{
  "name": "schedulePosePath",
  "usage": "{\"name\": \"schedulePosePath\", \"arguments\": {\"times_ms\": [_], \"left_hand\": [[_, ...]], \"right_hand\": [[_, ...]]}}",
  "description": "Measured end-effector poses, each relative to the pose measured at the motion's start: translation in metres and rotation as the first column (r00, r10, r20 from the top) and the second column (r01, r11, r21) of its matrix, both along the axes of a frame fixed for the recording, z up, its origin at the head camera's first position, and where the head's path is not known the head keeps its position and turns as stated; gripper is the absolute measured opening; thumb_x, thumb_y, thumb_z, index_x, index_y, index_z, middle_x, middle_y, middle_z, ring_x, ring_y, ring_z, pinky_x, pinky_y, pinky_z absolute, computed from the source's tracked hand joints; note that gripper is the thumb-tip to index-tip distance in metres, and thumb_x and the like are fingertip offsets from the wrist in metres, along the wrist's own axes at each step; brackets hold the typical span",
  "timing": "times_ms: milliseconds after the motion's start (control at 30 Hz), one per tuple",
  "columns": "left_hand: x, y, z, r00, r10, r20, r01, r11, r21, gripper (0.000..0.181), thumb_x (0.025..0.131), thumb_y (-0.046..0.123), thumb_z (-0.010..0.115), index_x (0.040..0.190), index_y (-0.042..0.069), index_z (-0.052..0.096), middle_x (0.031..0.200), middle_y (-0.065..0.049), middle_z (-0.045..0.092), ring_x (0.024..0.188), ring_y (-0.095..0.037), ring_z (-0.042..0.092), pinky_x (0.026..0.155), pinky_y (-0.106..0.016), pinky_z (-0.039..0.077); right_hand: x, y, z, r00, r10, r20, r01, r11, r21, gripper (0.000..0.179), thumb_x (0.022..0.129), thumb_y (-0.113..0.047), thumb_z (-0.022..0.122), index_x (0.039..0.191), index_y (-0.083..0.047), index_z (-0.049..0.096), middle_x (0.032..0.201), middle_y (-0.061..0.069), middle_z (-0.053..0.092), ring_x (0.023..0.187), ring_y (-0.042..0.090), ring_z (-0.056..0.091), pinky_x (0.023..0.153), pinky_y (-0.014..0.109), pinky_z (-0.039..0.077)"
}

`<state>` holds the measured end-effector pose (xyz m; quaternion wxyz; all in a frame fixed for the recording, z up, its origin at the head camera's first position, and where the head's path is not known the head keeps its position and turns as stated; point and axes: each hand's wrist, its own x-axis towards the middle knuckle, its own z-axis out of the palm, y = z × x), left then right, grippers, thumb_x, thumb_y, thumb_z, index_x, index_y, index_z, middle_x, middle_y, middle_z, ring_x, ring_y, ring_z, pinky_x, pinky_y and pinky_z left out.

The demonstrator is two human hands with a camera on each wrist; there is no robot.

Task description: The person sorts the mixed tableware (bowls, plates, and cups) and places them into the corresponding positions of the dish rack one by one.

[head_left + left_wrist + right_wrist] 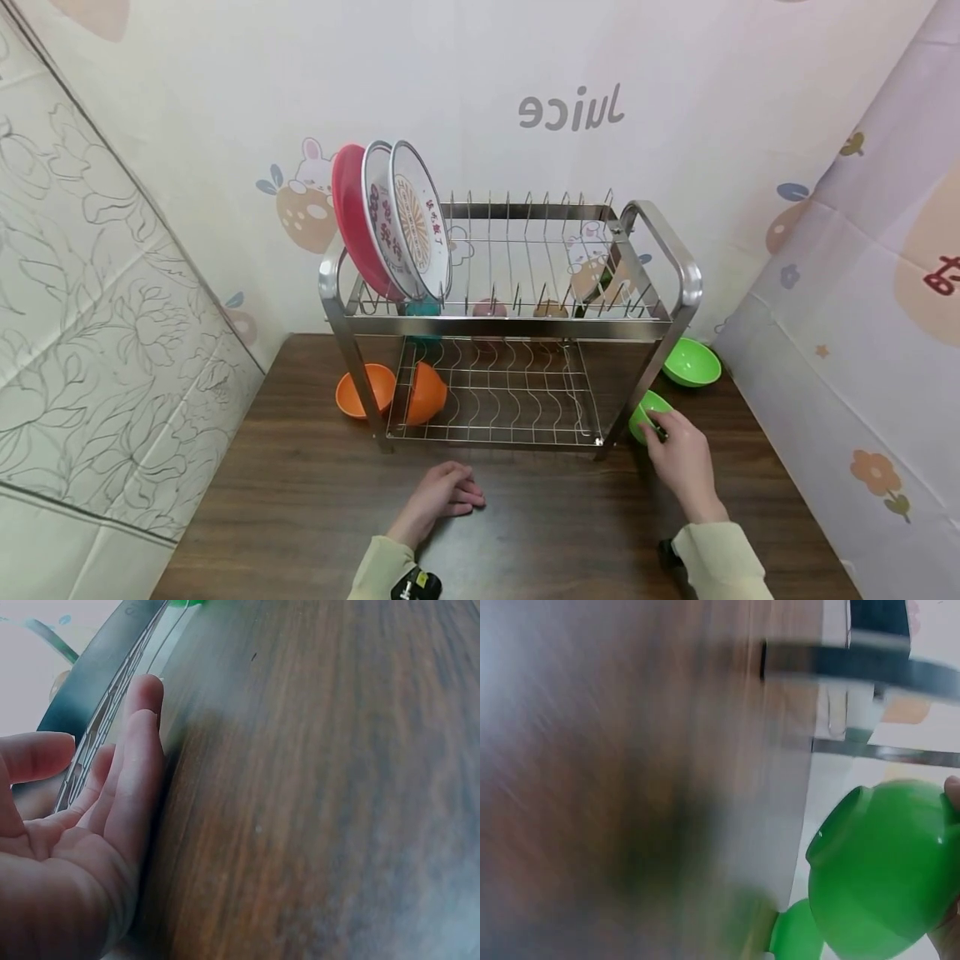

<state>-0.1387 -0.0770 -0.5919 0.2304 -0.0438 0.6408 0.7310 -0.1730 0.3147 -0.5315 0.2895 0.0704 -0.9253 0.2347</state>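
Note:
My right hand [678, 454] grips a green bowl [647, 412] by its rim, just outside the rack's right front leg. In the right wrist view this bowl [885, 862] is tilted and off the table, with fingertips at its edge. Behind it, a second green bowl [692, 362] sits on the table. My left hand [442, 496] rests on the table before the rack, holding nothing, its fingers loosely extended in the left wrist view. On the lower tier of the metal dish rack [510, 329], an orange bowl [427, 393] stands on its side at the left.
Another orange bowl [365, 390] sits on the table by the rack's left leg. The upper tier holds a red plate [352, 217] and two white patterned plates [420, 221] upright at its left end. Blue, pink and tan items show through the wires behind. Fabric-covered walls enclose the table.

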Motion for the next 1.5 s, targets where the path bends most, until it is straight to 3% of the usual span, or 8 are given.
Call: {"name": "schedulePosePath", "arguments": {"times_ms": [200,400,833,1200,1367,1500], "left_hand": [[0.000,-0.001,-0.002,1.000,0.001,0.001,-0.001,1.000,0.001,0.033,0.102,0.022,0.052,0.114,-0.009,0.055,0.091,-0.015,0.070,0.083,-0.027,0.072,0.068,-0.033,0.058],[0.000,0.000,-0.003,1.000,0.001,-0.004,-0.001,1.000,0.008,0.032,0.102,0.021,0.052,0.113,-0.009,0.055,0.092,-0.016,0.070,0.086,-0.028,0.072,0.070,-0.035,0.058],[0.002,-0.002,-0.003,1.000,0.012,-0.023,-0.010,0.998,0.061,0.034,0.101,0.020,0.053,0.117,-0.010,0.055,0.104,-0.017,0.070,0.099,-0.030,0.070,0.076,-0.036,0.058],[0.005,-0.003,-0.008,0.997,0.029,-0.067,-0.024,0.998,0.065,0.036,0.101,0.022,0.053,0.116,-0.011,0.054,0.102,-0.017,0.070,0.097,-0.030,0.071,0.083,-0.036,0.056],[0.006,-0.002,-0.007,0.996,0.045,-0.077,-0.039,0.996,0.079,0.033,0.102,0.022,0.053,0.113,-0.008,0.056,0.103,-0.017,0.070,0.097,-0.029,0.071,0.082,-0.036,0.057],[0.007,-0.001,-0.006,0.995,0.035,-0.092,-0.027,0.996,0.083,0.029,0.102,0.023,0.054,0.109,-0.005,0.057,0.104,-0.017,0.071,0.097,-0.029,0.070,0.081,-0.036,0.056]], "right_hand": [[0.030,-0.017,-0.005,0.996,-0.060,-0.062,0.056,0.996,-0.065,0.019,0.078,0.000,0.081,0.094,0.005,0.073,0.079,0.012,0.065,0.066,0.026,0.061,0.056,0.041,0.048],[0.048,-0.028,0.000,0.989,-0.101,-0.111,0.086,0.988,-0.127,0.017,0.074,-0.001,0.082,0.088,0.004,0.074,0.076,0.010,0.067,0.066,0.027,0.062,0.058,0.026,0.044],[0.074,-0.066,0.019,0.992,-0.125,-0.001,0.121,0.960,-0.254,0.013,0.075,-0.004,0.084,0.085,-0.005,0.076,0.073,-0.002,0.067,0.062,0.003,0.055,0.057,0.012,0.041],[0.088,-0.095,0.030,0.987,0.026,0.161,0.014,0.970,-0.241,0.009,0.080,-0.006,0.081,0.085,-0.011,0.075,0.072,-0.012,0.061,0.062,0.000,0.053,0.056,0.020,0.044],[0.091,-0.113,0.028,0.969,0.168,0.180,-0.095,0.930,-0.355,0.012,0.081,0.000,0.078,0.087,-0.010,0.074,0.074,-0.013,0.063,0.063,0.001,0.055,0.056,0.021,0.048],[0.094,-0.128,0.022,0.933,0.315,0.174,-0.225,0.888,-0.402,0.017,0.082,0.003,0.076,0.089,-0.013,0.074,0.077,-0.014,0.063,0.066,0.002,0.056,0.058,0.023,0.048]]}}
